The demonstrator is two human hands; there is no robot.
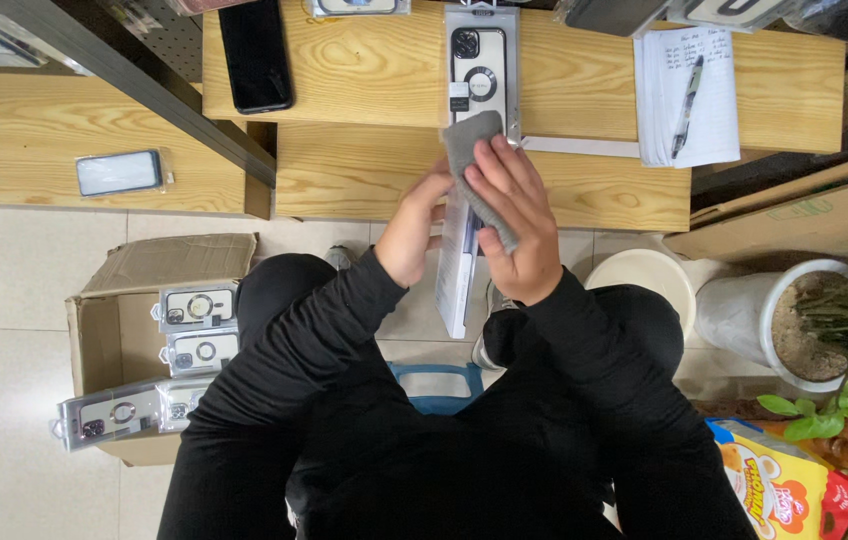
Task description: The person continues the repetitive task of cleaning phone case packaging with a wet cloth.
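Note:
My right hand presses a grey cloth against a flat white phone-case package held on edge over my lap. My left hand grips the same package from its left side. Both sleeves are black. Just beyond the cloth, another packaged phone case with a ring on its back lies on the wooden bench.
A black phone and a notepad with a pen lie on the upper wooden shelf. A cardboard box at left holds several packaged cases. A white bucket, a potted plant and a snack bag stand at right.

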